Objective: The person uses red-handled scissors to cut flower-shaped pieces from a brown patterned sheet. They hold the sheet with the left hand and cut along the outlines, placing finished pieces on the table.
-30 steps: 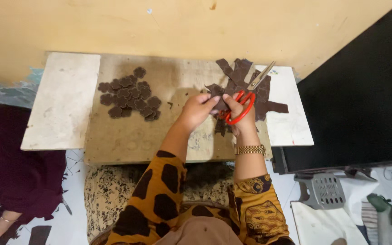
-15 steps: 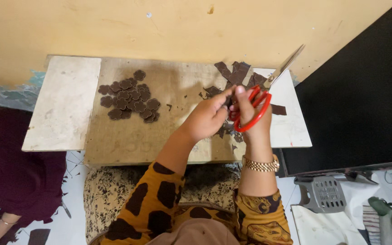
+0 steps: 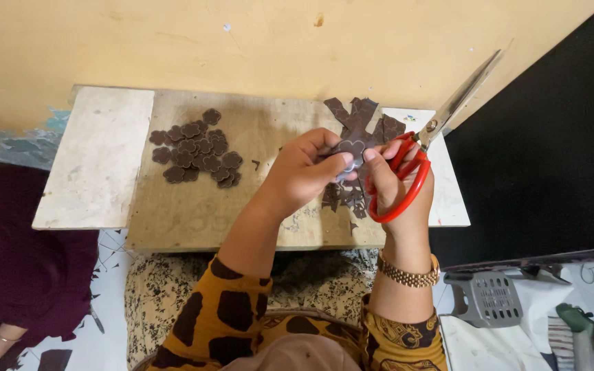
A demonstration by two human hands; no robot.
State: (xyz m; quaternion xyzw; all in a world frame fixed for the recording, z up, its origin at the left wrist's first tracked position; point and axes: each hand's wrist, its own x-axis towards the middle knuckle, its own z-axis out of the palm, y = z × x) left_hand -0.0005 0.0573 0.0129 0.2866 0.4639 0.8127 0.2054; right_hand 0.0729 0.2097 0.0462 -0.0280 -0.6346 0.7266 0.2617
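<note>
Behind everything stands the plain yellow wall (image 3: 242, 41), and the low wooden table with a pale left part and a brown worn board (image 3: 194, 206) is pushed against it. On the right side of this table a black surface (image 3: 551, 158) comes close to the table's edge, so there is little room on that side. The left pale part of the table is bare, and the front edge of the table is near the person's knees. Left of the table, on the floor, lies a dark purple cloth (image 3: 15, 275). Right of the table's front corner a grey plastic perforated thing (image 3: 486, 299) sits on the floor.

On the table, left of the middle, lies a heap of small dark brown flower-shaped cut pieces (image 3: 197, 154). At the back right of the table lies a pile of dark brown uncut strips (image 3: 359, 120), and small brown offcuts (image 3: 345, 199) lie near the front right.

Above the right half of the table the left hand (image 3: 304, 172) pinches a small dark brown piece with a drawn outline (image 3: 352, 151) between thumb and fingers. The right hand (image 3: 400, 185) touches this piece too, and its fingers pass through the red handles of the steel scissors (image 3: 434, 124); the blades are closed and point up to the wall, away from the piece. A gold bracelet (image 3: 410, 275) is on the right wrist.
</note>
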